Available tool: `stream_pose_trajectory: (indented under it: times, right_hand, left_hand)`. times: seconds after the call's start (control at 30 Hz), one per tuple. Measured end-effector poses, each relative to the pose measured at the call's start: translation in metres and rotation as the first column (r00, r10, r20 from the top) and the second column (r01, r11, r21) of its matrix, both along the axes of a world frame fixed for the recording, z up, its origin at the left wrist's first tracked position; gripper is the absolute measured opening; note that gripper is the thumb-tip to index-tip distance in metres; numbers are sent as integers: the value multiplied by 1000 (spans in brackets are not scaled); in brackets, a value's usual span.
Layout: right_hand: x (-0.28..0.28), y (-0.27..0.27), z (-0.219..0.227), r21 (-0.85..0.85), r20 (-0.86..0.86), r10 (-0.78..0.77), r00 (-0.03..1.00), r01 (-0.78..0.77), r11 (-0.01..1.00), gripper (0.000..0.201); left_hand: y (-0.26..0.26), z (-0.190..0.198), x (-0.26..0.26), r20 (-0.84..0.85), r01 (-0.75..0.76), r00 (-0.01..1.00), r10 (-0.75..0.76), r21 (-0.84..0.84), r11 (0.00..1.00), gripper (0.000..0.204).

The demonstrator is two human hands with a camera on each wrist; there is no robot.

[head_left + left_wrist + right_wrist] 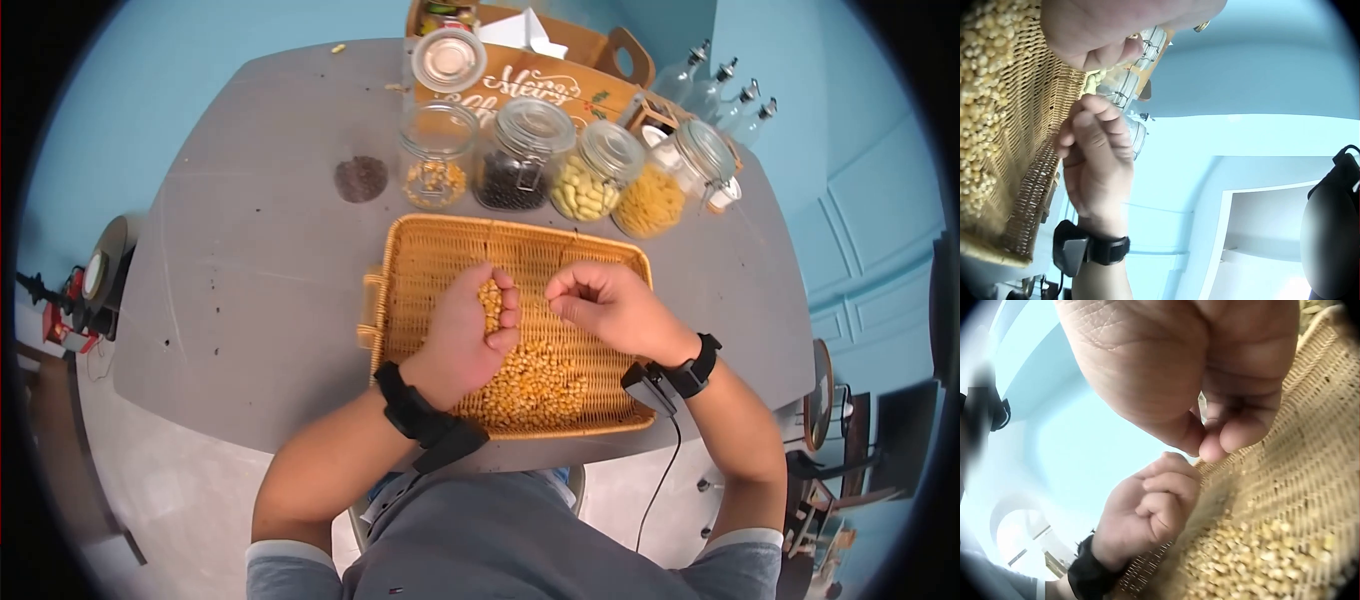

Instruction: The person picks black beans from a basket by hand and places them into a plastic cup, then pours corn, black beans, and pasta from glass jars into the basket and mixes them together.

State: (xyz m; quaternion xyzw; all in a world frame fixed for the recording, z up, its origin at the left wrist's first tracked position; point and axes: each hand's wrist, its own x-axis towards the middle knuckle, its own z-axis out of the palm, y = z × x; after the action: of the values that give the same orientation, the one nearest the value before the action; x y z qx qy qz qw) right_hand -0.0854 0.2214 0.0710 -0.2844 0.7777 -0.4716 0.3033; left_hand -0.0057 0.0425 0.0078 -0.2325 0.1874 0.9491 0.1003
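Note:
Yellow corn kernels (535, 390) lie spread in the near part of a rectangular wicker tray (430, 250). Above them, the left hand (465, 325) is cupped on its side, fingers curled round more kernels (490, 305) that show in its palm. To its right, the right hand (615, 310) hangs over the tray with thumb and fingertips drawn together; no item is visible between them. The right wrist view has the right hand (1191, 369) near the camera and the left hand (1154, 506) beyond it, apart. In the left wrist view the right hand's (1097, 156) fingers are bent inward.
Behind the tray stand several clip-lid glass jars: corn (436, 180), black beans (512, 180), pale green pieces (585, 190) and yellow pasta (650, 200). A dark round patch (361, 179) lies left of them. A wooden crate (560, 85) and glass bottles (705, 95) are farther back.

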Motion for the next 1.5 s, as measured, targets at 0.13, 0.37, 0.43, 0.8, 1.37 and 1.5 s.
stream_pose_trajectory:
  times: [0.13, 0.37, 0.43, 0.8, 1.37, 1.5]
  right_hand:
    - [-30, -48, 21, -64, -118, 100, 988, -108, 992, 4]
    - [-83, -171, 44, -203, -165, 84, 983, -117, 972, 12]
    - [-89, -205, 48, -232, -156, 102, 982, -137, 963, 15]
    - [-19, -120, 14, -386, 385, -327, 863, 472, 792, 24]
    - [43, -82, -27, -474, 860, 362, 359, 826, 305, 28]
    - [45, -80, -22, -399, 909, 256, 328, 862, 313, 24]
  left_hand:
    - [-2, -3, 0, 3, -9, 1000, 9, 58, 998, 21]
    - [-2, -4, -1, 19, -39, 999, 37, 104, 994, 21]
    - [-3, -6, -1, 5, -54, 999, 54, 98, 994, 22]
    - [-18, 28, -6, -79, -197, 975, 208, 125, 972, 23]
    - [5, 53, -11, -646, -539, 697, -311, -758, 367, 44]
    - [4, 59, -8, -573, -529, 667, -476, -814, 239, 54]
